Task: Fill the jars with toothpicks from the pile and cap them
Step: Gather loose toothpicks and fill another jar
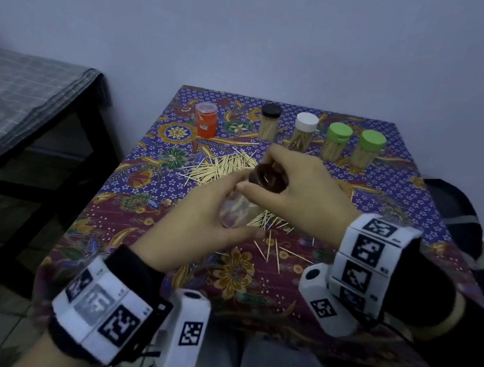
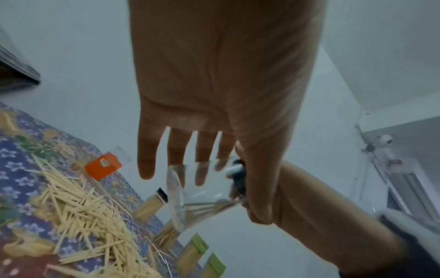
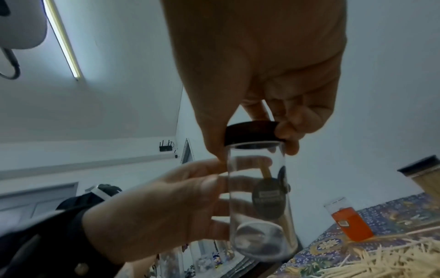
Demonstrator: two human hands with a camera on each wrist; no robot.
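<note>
My left hand is wrapped round a clear jar with a dark round label, holding it tilted above the table. The jar looks almost empty. From above, my right hand grips the dark cap sitting on the jar's mouth, thumb and fingers curled round the cap. Loose toothpicks lie heaped on the patterned cloth behind and under my hands, and they show as a pile in the left wrist view.
At the table's far edge stand an orange-labelled jar, a black-capped jar, a white-capped jar and two green-capped jars, the capped ones holding toothpicks. A dark table with checked cloth stands to the left.
</note>
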